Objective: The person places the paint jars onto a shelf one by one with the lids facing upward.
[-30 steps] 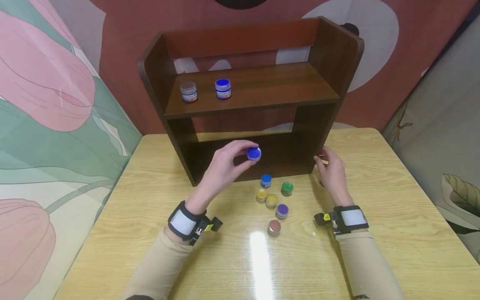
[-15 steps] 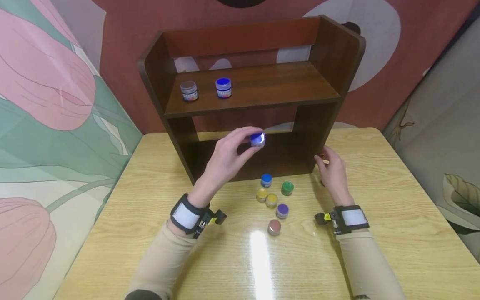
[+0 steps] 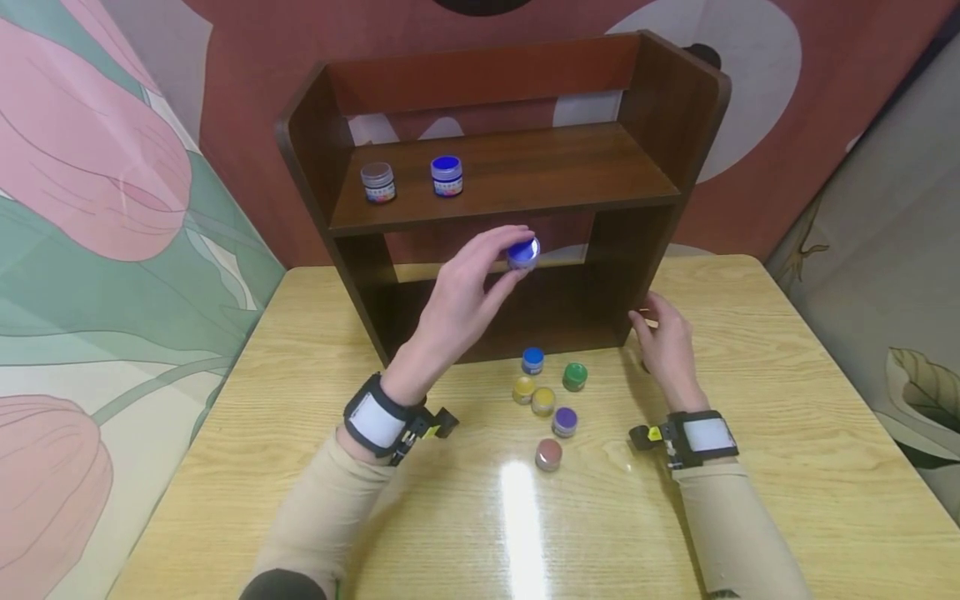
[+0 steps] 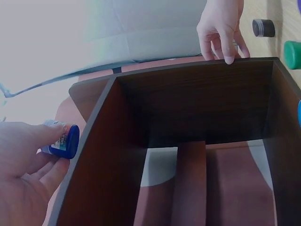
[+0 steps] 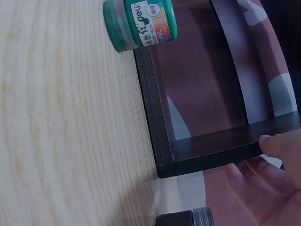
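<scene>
My left hand (image 3: 461,292) pinches a blue-lidded paint jar (image 3: 523,253) between thumb and fingers, off the table and in front of the dark wooden shelf (image 3: 547,171). In the left wrist view this paint jar (image 4: 63,140) is tipped sideways near the edge of the upper board. My right hand (image 3: 666,346) grips the front edge of the shelf's right side panel, thumb on the edge and fingers on the outer side, as the right wrist view shows. On the upper board stand a dark-lidded jar (image 3: 378,183) and another blue-lidded jar (image 3: 447,177).
Before the shelf on the table (image 3: 450,525) stand a blue jar (image 3: 532,361), a green jar (image 3: 575,377), two yellow jars (image 3: 543,402), a purple jar (image 3: 565,422) and a reddish-brown jar (image 3: 548,455). A dark jar (image 4: 263,28) stands outside the right panel.
My left hand has risen with the blue-lidded paint jar, from in front of the lower compartment to just below the upper board. My right hand stays at the side panel.
</scene>
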`<state>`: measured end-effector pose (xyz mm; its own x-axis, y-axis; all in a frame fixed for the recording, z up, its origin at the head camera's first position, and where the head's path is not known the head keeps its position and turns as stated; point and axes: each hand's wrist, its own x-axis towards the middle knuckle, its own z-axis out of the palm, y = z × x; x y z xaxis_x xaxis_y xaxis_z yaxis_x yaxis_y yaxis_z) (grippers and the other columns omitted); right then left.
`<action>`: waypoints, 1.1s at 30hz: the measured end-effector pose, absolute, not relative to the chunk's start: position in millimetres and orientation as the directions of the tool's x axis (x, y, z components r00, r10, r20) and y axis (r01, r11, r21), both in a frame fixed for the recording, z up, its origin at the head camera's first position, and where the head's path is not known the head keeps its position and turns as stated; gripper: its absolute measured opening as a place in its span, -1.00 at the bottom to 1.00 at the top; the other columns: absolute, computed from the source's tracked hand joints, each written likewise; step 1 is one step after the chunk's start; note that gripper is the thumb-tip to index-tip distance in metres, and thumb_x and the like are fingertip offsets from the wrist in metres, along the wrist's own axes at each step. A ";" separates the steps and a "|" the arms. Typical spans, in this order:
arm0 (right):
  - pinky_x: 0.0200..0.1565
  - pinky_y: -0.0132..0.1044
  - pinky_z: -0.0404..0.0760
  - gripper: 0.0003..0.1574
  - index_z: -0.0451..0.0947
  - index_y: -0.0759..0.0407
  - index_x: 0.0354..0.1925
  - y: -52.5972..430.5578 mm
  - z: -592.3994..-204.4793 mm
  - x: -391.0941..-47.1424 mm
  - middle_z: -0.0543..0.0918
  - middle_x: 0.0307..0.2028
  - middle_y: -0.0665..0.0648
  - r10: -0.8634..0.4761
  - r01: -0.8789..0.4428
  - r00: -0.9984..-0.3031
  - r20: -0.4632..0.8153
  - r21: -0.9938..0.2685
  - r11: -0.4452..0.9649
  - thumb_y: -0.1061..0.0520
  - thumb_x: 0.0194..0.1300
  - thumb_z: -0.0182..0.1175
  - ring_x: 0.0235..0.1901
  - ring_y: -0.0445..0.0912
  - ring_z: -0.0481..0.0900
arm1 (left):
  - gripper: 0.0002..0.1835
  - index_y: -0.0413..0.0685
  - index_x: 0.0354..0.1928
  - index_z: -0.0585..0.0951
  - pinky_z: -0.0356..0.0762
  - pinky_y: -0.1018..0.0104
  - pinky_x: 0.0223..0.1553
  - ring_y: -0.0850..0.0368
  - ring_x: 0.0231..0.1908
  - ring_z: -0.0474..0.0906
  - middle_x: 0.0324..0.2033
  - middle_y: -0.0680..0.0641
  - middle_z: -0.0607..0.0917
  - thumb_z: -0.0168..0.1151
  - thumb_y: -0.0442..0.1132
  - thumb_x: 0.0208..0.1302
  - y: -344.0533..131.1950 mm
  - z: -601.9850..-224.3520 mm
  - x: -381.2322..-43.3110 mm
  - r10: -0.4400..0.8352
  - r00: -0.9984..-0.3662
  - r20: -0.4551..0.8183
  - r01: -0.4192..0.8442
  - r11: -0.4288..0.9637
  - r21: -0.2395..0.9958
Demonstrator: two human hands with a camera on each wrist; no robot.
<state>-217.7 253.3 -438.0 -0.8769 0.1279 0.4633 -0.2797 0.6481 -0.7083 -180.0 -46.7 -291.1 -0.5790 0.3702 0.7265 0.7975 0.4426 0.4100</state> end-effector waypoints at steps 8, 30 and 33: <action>-0.04 0.14 0.65 -0.59 0.47 0.32 0.18 253.2 -437.9 -217.9 0.63 0.04 0.39 0.128 -0.264 -0.884 0.450 -0.705 0.659 0.24 0.40 0.09 0.02 0.27 0.61 | -0.54 -0.19 0.24 0.50 0.35 0.33 0.31 0.06 0.27 0.46 0.22 -0.18 0.58 0.22 -0.27 0.31 -43.8 -275.4 -184.7 0.370 -0.519 0.771 0.821 0.467 0.329; -0.04 0.14 0.65 -0.59 0.47 0.32 0.18 253.9 -438.9 -217.7 0.63 0.05 0.40 0.125 -0.270 -0.883 0.453 -0.708 0.652 0.22 0.41 0.08 0.01 0.28 0.62 | -0.55 -0.22 0.27 0.46 0.25 0.41 0.35 0.07 0.32 0.40 0.27 -0.20 0.53 0.12 -0.25 0.38 -36.8 -243.9 -209.5 0.318 -0.546 0.775 0.780 0.532 0.331; -0.04 0.14 0.65 -0.59 0.47 0.32 0.18 253.6 -438.3 -217.1 0.63 0.05 0.40 0.125 -0.270 -0.882 0.454 -0.706 0.654 0.22 0.41 0.09 0.01 0.28 0.62 | -0.55 -0.20 0.28 0.46 0.23 0.41 0.35 0.07 0.33 0.40 0.28 -0.19 0.53 0.12 -0.24 0.38 -35.4 -241.2 -211.5 0.313 -0.558 0.769 0.768 0.545 0.335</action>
